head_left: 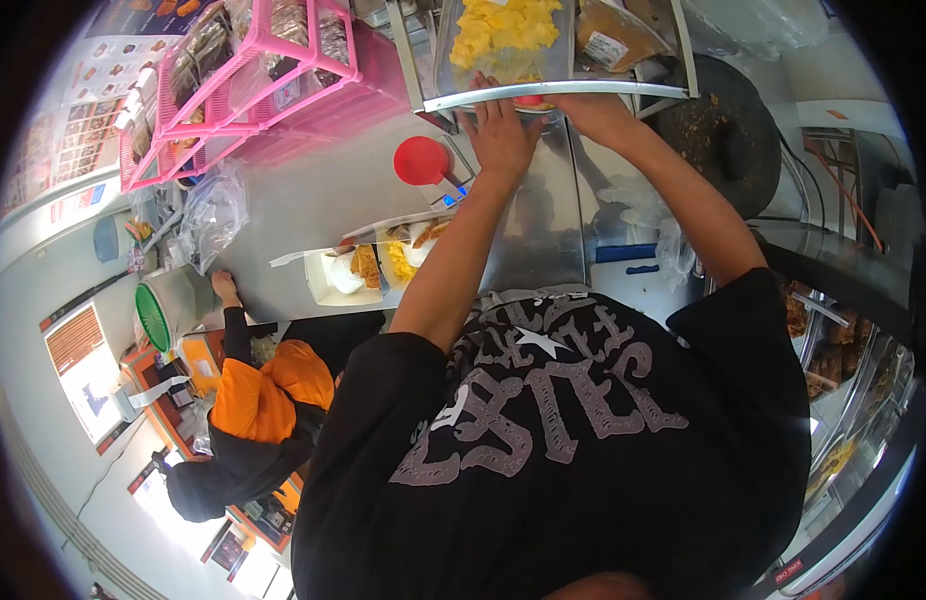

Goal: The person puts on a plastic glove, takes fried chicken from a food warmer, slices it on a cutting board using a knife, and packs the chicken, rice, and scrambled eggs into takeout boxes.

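Observation:
My left hand [503,138] reaches to the front edge of a metal shelf [573,89], its fingers stretched out and apart. My right hand [595,117] is beside it at the same edge, with its fingers hidden behind the shelf. A red and yellow item [530,100] shows partly between the hands; whether either touches it I cannot tell. Above them a clear tray holds yellow scrambled egg [505,32]. Below my left hand lies a red round scoop [421,160]. Near my left forearm, open takeaway boxes [328,292] contain white rice, yellow egg and browned fried pieces.
A pink plastic rack [253,85] with packets stands at the upper left. A round dark board [718,135] with crumbs is at the right, near a blue-handled tool [625,253]. At the left a person in orange and black [253,405] rests a hand on the counter.

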{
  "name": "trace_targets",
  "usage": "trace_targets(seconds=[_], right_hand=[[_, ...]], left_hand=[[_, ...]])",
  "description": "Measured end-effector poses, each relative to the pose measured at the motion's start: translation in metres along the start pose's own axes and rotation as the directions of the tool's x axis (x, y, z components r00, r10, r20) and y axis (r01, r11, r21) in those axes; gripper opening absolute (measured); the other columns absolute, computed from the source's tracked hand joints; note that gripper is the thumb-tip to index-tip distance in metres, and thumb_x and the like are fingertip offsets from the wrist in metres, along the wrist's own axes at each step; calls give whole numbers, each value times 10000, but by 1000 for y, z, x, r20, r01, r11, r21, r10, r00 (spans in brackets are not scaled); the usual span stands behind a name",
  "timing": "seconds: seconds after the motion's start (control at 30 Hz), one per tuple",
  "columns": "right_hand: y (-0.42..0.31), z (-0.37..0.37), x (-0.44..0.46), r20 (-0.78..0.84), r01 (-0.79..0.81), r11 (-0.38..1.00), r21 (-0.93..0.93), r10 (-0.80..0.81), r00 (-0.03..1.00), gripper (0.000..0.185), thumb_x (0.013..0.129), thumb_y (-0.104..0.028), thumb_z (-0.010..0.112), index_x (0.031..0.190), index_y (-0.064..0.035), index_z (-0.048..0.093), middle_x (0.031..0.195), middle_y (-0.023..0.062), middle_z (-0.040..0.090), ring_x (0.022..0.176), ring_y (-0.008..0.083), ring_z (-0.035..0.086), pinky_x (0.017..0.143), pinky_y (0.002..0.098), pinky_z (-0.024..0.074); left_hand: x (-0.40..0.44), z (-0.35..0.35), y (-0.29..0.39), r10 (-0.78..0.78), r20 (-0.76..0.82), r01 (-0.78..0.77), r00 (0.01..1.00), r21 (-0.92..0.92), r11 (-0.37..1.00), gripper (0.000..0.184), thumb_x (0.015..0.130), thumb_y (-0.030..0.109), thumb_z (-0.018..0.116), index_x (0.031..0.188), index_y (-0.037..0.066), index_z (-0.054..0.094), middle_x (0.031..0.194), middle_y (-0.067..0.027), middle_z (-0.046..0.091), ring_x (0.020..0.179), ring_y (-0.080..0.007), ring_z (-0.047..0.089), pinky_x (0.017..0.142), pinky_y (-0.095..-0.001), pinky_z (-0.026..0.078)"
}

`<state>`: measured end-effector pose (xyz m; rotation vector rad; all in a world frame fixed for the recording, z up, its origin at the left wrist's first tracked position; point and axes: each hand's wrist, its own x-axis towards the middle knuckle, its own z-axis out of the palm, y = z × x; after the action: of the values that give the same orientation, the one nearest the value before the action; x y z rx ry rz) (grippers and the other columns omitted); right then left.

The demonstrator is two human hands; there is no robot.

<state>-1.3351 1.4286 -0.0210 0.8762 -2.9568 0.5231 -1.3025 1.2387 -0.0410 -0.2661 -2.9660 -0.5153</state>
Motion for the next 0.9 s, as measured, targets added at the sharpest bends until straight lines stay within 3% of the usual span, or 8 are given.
trace_targets(seconds=[0.07, 0.3, 0.4, 0.5, 0.6, 0.7, 0.8, 0.9], right_hand=[[0, 0, 4, -39, 56, 998, 14, -56, 998, 280, 921, -156, 538, 1170, -86, 643, 1030, 185, 683, 956, 361, 665, 823, 476, 525], [-26, -10, 17, 213, -225, 972, 71, 206, 955, 272, 936, -193, 536, 1167, -100, 645, 1078, 189, 681, 966, 374, 664, 811, 491, 528], [-21, 22, 26, 225, -375, 893, 248, 324, 919, 295, 967, -258, 512, 1167, -80, 634, 1110, 189, 675, 988, 391, 653, 812, 496, 521], [-17, 49, 28, 86, -299, 847, 440, 292, 953, 338, 991, -317, 480, 1172, -74, 628, 1119, 190, 675, 989, 417, 645, 813, 498, 509], [-16, 55, 31, -58, -207, 843, 496, 270, 961, 358, 994, -329, 471, 1071, -23, 641, 973, 192, 696, 872, 379, 675, 725, 472, 523], [-10, 35, 49, 319, -375, 524, 765, 198, 927, 355, 991, -310, 482, 923, -6, 652, 748, 126, 648, 630, 240, 633, 538, 370, 496], [-31, -9, 48, 511, -571, 292, 767, 259, 819, 347, 988, -305, 526, 732, -78, 582, 605, -37, 461, 499, 64, 419, 405, 248, 315], [-26, 4, 49, 496, -543, 230, 808, 235, 836, 338, 991, -297, 512, 721, -105, 582, 572, -68, 433, 442, 34, 363, 365, 219, 248]], left_hand=[[1, 6, -5, 29, -22, -27, 999, 74, 997, 1090, 760, 520, 746, 1506, -62, 204, 1597, -255, 159, 1499, -350, 143, 1166, -570, 156], [5, 6, -13, 65, -105, -71, 992, -48, 996, 1127, 709, 480, 788, 1484, -100, 211, 1573, -289, 192, 1491, -377, 153, 1182, -520, 153], [4, 1, -9, 35, -154, -44, 987, -55, 998, 1154, 679, 434, 826, 1476, -119, 201, 1563, -304, 197, 1487, -398, 149, 1190, -489, 159], [5, 0, -13, 35, -144, -49, 989, -91, 995, 1125, 690, 417, 825, 1469, -121, 218, 1544, -336, 207, 1471, -446, 158, 1189, -510, 154], [7, 1, -18, 84, -118, -93, 989, -72, 993, 1140, 676, 431, 833, 1466, -123, 226, 1534, -363, 194, 1465, -470, 150, 1193, -519, 139], [9, -10, -13, -46, -101, 37, 994, -97, 995, 1218, 642, 466, 849, 1471, -134, 188, 1533, -377, 169, 1470, -468, 123, 1201, -510, 118], [4, -19, -6, -157, -74, 145, 985, -143, 979, 1281, 631, 441, 868, 1474, -152, 107, 1548, -366, 124, 1479, -457, 85, 1208, -498, 106], [5, -17, -5, -170, -38, 163, 985, -150, 975, 1313, 627, 426, 876, 1477, -155, 61, 1553, -368, 93, 1478, -468, 69, 1211, -494, 94]])
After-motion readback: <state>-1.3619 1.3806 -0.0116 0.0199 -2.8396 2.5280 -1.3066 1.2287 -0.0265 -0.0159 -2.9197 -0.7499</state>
